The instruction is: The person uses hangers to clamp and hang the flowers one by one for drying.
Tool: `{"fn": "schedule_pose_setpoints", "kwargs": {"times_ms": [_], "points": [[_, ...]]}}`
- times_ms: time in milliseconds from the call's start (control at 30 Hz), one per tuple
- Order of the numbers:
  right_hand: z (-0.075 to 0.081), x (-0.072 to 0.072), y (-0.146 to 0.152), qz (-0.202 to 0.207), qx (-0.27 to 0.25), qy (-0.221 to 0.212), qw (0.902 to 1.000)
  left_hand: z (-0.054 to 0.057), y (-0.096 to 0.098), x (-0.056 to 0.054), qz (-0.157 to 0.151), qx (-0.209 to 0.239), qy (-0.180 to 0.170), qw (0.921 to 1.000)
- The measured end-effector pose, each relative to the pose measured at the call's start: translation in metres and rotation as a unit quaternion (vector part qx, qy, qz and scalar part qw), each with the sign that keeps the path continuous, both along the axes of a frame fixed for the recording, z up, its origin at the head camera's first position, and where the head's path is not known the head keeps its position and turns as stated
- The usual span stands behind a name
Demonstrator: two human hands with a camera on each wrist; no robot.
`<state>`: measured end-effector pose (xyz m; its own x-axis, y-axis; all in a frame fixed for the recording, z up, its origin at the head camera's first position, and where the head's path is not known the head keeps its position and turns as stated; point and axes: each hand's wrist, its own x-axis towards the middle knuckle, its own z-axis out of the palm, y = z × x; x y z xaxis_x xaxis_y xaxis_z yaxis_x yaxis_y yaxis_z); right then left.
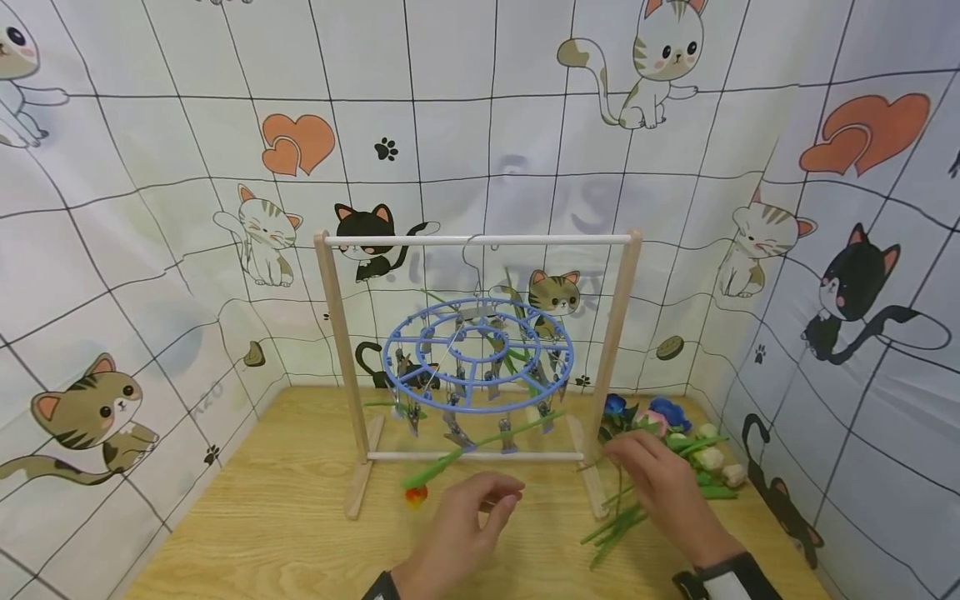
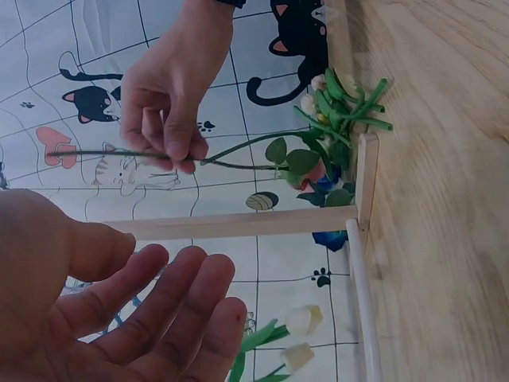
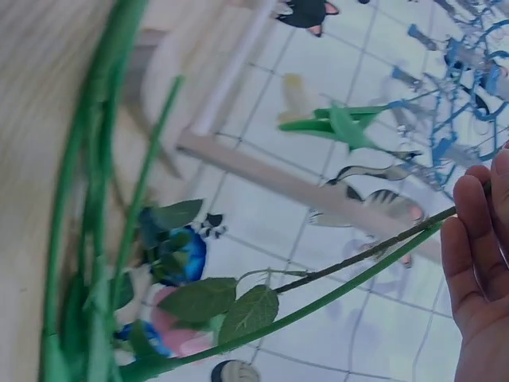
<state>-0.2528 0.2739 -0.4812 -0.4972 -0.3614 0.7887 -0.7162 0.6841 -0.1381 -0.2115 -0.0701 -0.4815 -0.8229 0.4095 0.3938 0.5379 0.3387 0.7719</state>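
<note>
My right hand [image 1: 663, 487] pinches the brown leafy stem [image 3: 366, 255] of a pink rose [image 2: 312, 175], whose head points down at the flower pile. A thin green stem [image 3: 342, 288] also reaches these fingertips. The left hand [image 1: 468, 521], fingers loosely bent and holding nothing, hovers before the stand. Between the hands and the back wall hangs a round blue clip hanger [image 1: 477, 409] with several clips. A red-orange flower [image 1: 416, 497] on a green stem slants across its front clips. White tulips [image 2: 302, 321] hang there too.
A wooden stand [image 1: 333, 325] with a white top bar [image 1: 480, 240] carries the hanger. At its right foot lie artificial flowers: blue roses [image 1: 670, 412], white blooms [image 1: 707, 457] and green stems [image 1: 618, 527]. Cat-patterned cloth walls [image 1: 450, 150] enclose the wooden tabletop [image 1: 247, 517].
</note>
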Motion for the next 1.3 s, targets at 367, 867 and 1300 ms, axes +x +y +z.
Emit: {"fn": "schedule_pose_setpoints", "kwargs": {"times_ms": [367,867,1300], "points": [[0.022,0.004,-0.020,0.026,-0.030,0.042,0.9983,0.014,0.016,0.006,0.046,0.000,0.124,0.9912],[0.040,0.003,-0.032,0.042,-0.087,0.099,0.9904,0.079,0.016,0.000,0.221,-0.121,0.514,0.8198],[0.048,0.014,-0.036,0.048,-0.172,0.060,0.9822,0.082,0.004,-0.012,0.264,-0.157,0.520,0.7970]]}}
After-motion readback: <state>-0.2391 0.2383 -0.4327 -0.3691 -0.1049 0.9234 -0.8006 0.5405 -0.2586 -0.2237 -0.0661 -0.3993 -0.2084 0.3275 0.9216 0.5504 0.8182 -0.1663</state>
